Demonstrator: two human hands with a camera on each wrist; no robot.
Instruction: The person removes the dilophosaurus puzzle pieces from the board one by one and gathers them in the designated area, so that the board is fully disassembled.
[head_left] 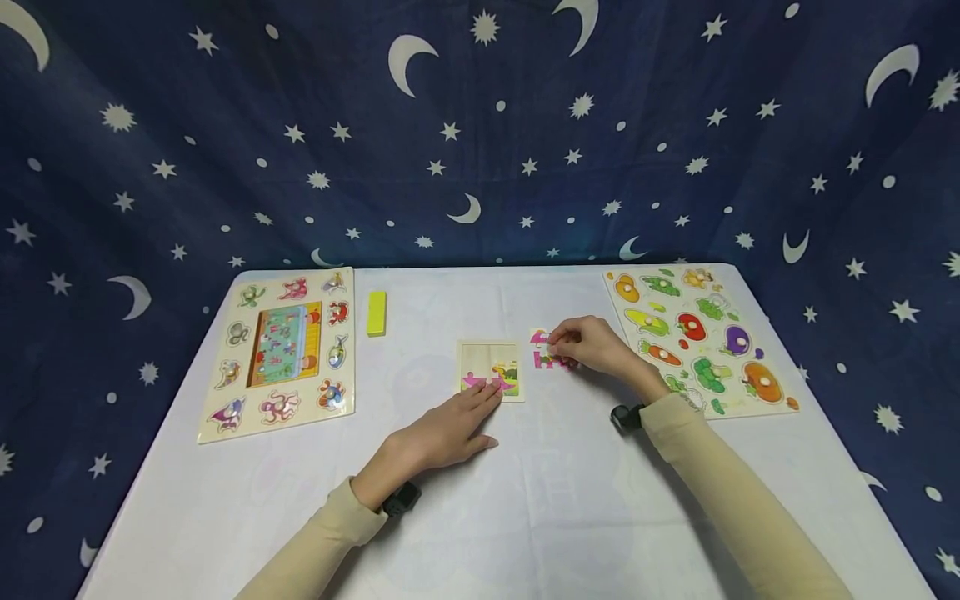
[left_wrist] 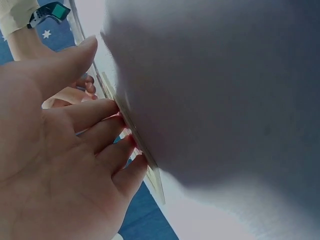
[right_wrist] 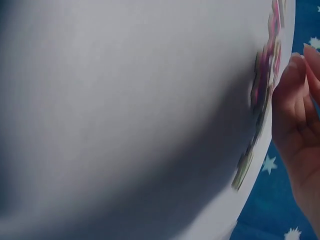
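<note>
My left hand [head_left: 457, 425] lies with fairly straight fingers on the lower edge of a small square wooden puzzle tray [head_left: 521, 375]. Its fingertips touch the pink puzzle pieces [head_left: 508, 382] in the tray's lower part. A yellow and green piece [head_left: 507, 368] fits at the tray's right side; the upper part shows bare wood. To the right, my right hand [head_left: 588, 343] hovers with curled fingers over several loose pink puzzle pieces [head_left: 540, 360]. Thumb and forefinger come close together at these pieces; I cannot tell whether a piece is between them.
A sea-animal peg puzzle board [head_left: 240, 332] lies at the left, with a yellow block [head_left: 377, 313] beside it. At the right is a vegetable peg puzzle board [head_left: 738, 333]. The white-covered table [head_left: 570, 517] ends at a dark blue curtain [head_left: 465, 167] with stars and moons.
</note>
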